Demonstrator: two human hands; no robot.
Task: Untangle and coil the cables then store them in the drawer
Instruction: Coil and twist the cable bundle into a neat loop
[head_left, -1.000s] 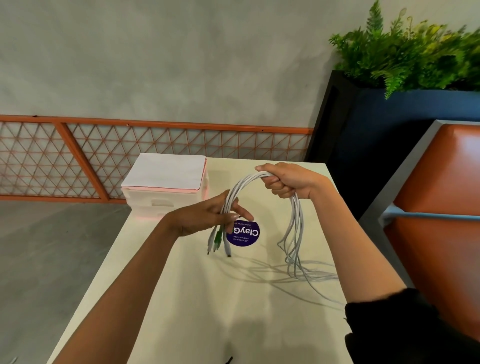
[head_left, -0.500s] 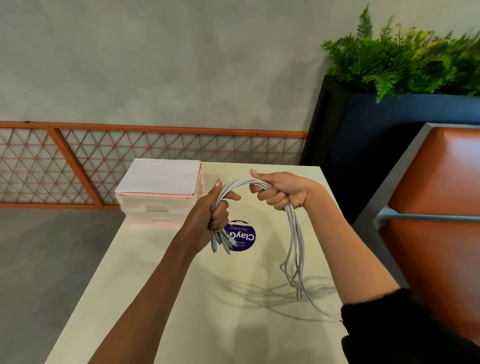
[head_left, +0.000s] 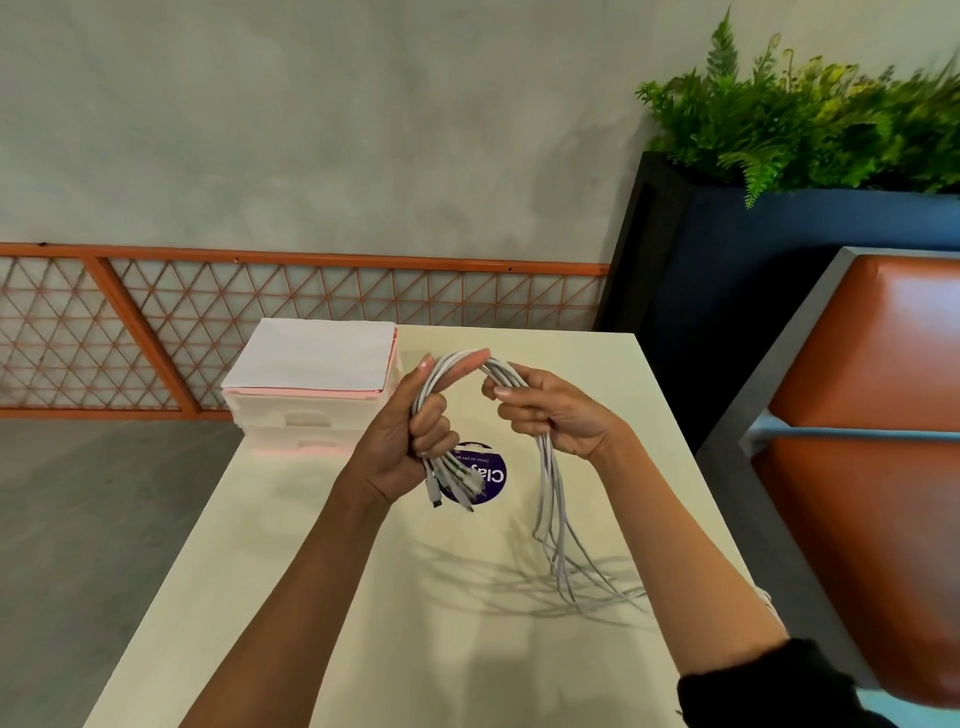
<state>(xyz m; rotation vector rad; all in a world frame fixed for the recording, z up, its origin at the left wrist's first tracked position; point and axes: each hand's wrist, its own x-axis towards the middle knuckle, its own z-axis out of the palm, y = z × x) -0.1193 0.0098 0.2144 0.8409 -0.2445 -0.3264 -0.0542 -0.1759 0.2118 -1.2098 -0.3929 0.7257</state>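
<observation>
1. Cables (head_left: 546, 488), a white bundle, hung above the pale surface (head_left: 363, 597), the largest thing in play. Their loose tails trailed down and touched it near the right forearm.
2. The white drawer unit (head_left: 291, 418) stood at the far left corner of the surface with a sheet of paper (head_left: 317, 356) on top. Its drawers looked closed, so storing seemed a good way off.
3. The bundle arched between the two hands, clear of the surface at its top, and was not yet a coil.
4. The left grip (head_left: 405, 441) was closed in a fist round the bundle just above the plugs, with its index finger stretched along the arch.
5. The right grip (head_left: 556, 415) held the strands with curled fingers on the other side of the arch, and the long run hung below it.
6. A round purple sticker (head_left: 493, 475) lay on the surface beneath the hands.
7. The plug ends (head_left: 447, 486) poked out under the left fist, over that sticker.
8. To do this step well, the left fist should probably serve as the anchor, with the plugs level. The right grip could loosen enough to slide down the strands and comb out crossings. It could then carry even loops back to the left. Pulling hard on a snag would likely tighten it.
</observation>
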